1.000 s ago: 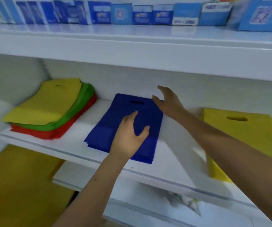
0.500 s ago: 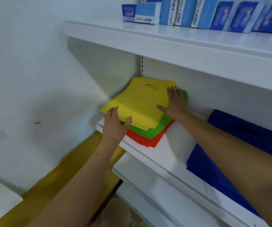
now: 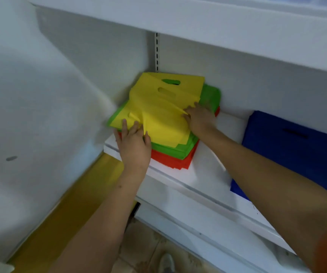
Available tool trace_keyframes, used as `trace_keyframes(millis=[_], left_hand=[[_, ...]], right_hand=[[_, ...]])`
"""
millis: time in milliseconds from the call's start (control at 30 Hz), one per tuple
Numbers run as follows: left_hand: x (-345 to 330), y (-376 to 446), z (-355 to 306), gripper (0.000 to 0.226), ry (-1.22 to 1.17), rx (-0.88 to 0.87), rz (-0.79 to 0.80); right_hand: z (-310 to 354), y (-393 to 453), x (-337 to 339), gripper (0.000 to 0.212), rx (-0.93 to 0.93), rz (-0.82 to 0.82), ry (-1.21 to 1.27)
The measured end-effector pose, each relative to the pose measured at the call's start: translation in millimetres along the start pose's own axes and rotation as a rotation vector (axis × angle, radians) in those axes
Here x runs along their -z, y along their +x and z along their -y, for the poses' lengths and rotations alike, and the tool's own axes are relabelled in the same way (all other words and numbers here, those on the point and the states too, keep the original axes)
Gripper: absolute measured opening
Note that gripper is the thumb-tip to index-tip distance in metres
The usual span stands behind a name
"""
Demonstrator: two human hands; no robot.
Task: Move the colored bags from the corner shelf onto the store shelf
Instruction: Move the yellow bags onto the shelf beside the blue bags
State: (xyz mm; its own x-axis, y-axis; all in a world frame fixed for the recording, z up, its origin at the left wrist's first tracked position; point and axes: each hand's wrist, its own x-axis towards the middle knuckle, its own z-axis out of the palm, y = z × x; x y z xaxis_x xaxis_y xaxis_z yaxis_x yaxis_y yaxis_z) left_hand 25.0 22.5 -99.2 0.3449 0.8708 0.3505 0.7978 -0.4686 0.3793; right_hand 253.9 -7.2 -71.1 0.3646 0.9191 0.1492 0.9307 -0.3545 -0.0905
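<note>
A stack of yellow bags (image 3: 164,107) lies on top of green bags (image 3: 211,95) and red bags (image 3: 170,160) in the corner of the white shelf (image 3: 204,170). My left hand (image 3: 134,146) pinches the near left edge of the yellow bags, which are creased and lifted there. My right hand (image 3: 200,119) grips their right edge, fingertips tucked under the yellow layer. A stack of blue bags (image 3: 288,146) lies flat further right on the same shelf, partly hidden by my right forearm.
A white wall (image 3: 40,115) closes the corner on the left. An upper shelf (image 3: 217,20) hangs close above the bags, and a lower shelf (image 3: 198,217) juts out below. A yellow strip (image 3: 80,203) runs along the floor by the wall.
My view swung left from the blue bags to the corner stack. Both hands moved onto the yellow bags, which were flat half a second ago and are now crumpled and partly raised.
</note>
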Motion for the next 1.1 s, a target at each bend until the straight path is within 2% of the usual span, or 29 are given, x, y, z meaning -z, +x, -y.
trace_keyframes(millis=[133, 267, 467, 700, 833, 1000, 1100], left_hand=[[11.5, -14.8, -28.4, 0.044, -0.197, 0.000, -0.071], [21.0, -42.9, -82.5, 0.046, -0.419, -0.056, -0.147], [13.2, -95.8, -191.3, 0.046, -0.591, -0.180, -0.110], [-12.2, -200.5, -340.8, 0.048, -0.627, -0.379, 0.004], [-27.1, -266.4, -421.8, 0.036, -0.597, -0.536, 0.047], [-38.7, -329.2, -501.5, 0.044, -0.493, -0.710, 0.132], [-45.2, -353.7, -533.1, 0.049, -0.435, -0.773, 0.163]], right_hand=[[-22.6, -22.2, 24.8, 0.041, -0.032, -0.046, 0.144], [-55.6, -67.1, 59.2, 0.038, -0.099, -0.186, 0.256], [-153.9, -156.6, 111.1, 0.035, -0.248, -0.284, 0.586], [-298.9, -292.3, 157.9, 0.038, -0.476, -0.453, 0.481], [-393.7, -374.5, 170.0, 0.043, -0.694, -0.356, 0.445], [-484.5, -455.8, 165.4, 0.064, -0.995, -0.381, 0.634], [-524.9, -487.3, 156.8, 0.060, -1.089, -0.359, 0.645]])
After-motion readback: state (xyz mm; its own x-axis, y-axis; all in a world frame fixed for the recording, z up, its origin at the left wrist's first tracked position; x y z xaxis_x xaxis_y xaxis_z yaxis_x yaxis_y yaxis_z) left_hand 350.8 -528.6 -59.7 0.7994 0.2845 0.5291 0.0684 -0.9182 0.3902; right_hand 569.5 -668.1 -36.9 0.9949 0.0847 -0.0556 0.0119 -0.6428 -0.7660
